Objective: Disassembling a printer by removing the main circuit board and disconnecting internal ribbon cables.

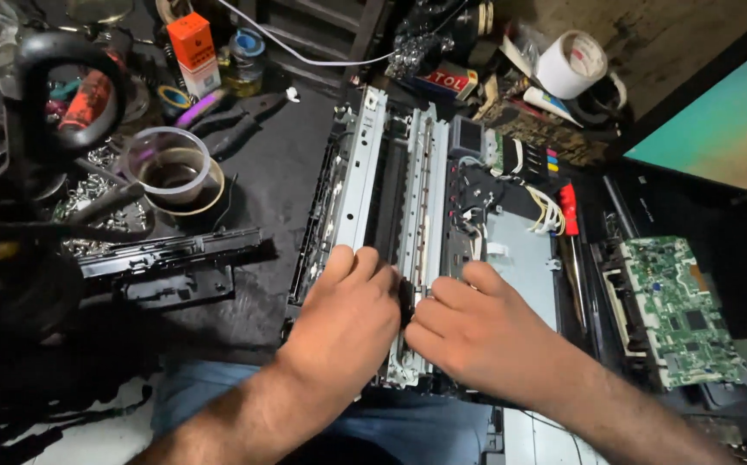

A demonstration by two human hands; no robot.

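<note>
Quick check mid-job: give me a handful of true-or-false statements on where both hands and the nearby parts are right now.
1. Both hands rest on the opened printer frame. True: the left hand and right hand lie side by side on its metal rails.
2. The right hand holds the red screwdriver. False: it lies untouched right of the frame.
3. A green circuit board lies to the right. True.
4. The clear plastic cup stands on the frame. False: it stands apart, on the left.
5. The white tape roll is at the far right of the bench. True.
</note>
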